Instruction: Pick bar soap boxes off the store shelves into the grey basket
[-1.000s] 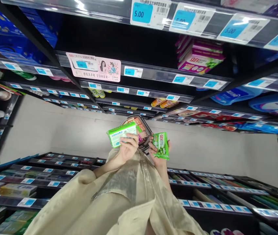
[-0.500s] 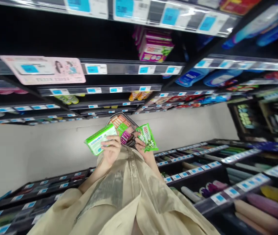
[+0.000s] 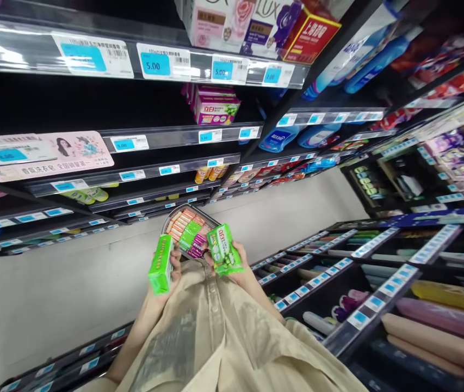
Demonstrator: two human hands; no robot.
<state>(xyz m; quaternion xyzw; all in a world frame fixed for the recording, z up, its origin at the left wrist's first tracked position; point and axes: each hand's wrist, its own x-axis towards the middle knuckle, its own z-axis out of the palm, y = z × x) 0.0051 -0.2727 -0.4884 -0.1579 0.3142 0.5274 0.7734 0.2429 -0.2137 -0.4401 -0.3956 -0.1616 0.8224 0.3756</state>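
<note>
Down in the aisle, the left hand (image 3: 171,270) grips a green box (image 3: 161,264) edge-on and the right hand (image 3: 237,265) clasps a green packet (image 3: 224,249), both just before a filled basket (image 3: 190,230). Shelves (image 3: 142,177) crowd both sides, leaving bare pale floor (image 3: 52,294) between; the basket's near rim hides behind the packs, and the labels are unreadable.
</note>
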